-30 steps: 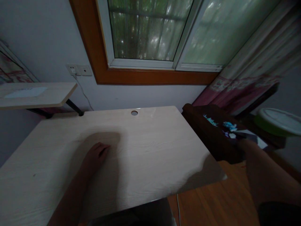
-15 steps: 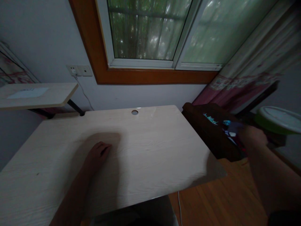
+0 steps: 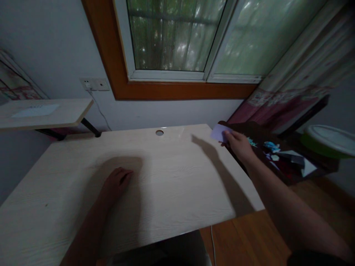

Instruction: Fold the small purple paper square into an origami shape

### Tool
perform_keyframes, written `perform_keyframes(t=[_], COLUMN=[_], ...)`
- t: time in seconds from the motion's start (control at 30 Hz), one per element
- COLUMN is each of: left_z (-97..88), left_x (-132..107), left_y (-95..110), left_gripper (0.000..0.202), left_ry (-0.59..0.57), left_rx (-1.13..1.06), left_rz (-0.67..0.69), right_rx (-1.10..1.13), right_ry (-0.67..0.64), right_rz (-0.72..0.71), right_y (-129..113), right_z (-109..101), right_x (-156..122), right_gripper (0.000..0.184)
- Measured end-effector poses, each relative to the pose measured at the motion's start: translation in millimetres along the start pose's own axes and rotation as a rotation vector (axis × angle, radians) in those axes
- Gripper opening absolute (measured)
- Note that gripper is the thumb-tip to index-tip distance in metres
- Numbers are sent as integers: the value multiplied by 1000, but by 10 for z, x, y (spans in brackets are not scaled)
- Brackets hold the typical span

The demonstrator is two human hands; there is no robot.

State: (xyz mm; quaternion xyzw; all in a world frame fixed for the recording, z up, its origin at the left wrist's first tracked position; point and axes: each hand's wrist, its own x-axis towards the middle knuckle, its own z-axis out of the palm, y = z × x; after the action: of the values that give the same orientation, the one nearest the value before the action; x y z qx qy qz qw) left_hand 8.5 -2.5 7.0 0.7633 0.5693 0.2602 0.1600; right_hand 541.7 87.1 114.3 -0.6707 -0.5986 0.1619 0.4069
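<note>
My right hand [image 3: 238, 143] pinches a flat piece of purple paper [image 3: 220, 133] by its right edge, thumb on top. It is above the back right corner of the pale wooden desk [image 3: 177, 173]. Resting on the desk at left of centre is my left hand [image 3: 118, 181], its fingers curled together with nothing visible in them. Its shadow spreads around it.
Right of the desk, a dark brown surface [image 3: 257, 129] bears blue paper pieces [image 3: 271, 146], white and dark scraps, and a green tub with a pale lid [image 3: 332, 138]. A raised shelf [image 3: 66, 112] stands at the back left. A white cable [image 3: 213, 244] hangs below the desk's front edge.
My right hand has moved left from the dark surface to the desk's back right corner, bringing the purple paper. The left hand stays in place.
</note>
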Motion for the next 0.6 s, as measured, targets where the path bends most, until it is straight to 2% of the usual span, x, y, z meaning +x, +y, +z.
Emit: perform_keyframes(t=[0.03, 0.13, 0.23, 0.4, 0.5, 0.6], left_z=[1, -2, -27, -77, -60, -37], left_x=[3, 16, 39, 138, 239, 336], left_y=[1, 15, 75, 320, 453, 502], left_gripper=[34, 33, 35, 43, 37, 35], left_ry=[2, 3, -20, -139, -164, -67], left_rx=[-12, -63, -155, -472, -538, -503], left_rz=[2, -14, -80, -203, -238, -367], right_rx=[63, 173, 291, 455, 449, 465], right_ry=[-92, -257, -443, -675, -710, -701], right_rz=[-21, -58, -91, -168, -264, -269], right_y=[-107, -430, -716, -1048, -1179, -1248], right_z=[164, 658, 1157, 1908, 2208, 2373], right_x=[-69, -319, -616, -1067, -1214, -1254], right_gripper=[49, 51, 52, 47, 45, 41])
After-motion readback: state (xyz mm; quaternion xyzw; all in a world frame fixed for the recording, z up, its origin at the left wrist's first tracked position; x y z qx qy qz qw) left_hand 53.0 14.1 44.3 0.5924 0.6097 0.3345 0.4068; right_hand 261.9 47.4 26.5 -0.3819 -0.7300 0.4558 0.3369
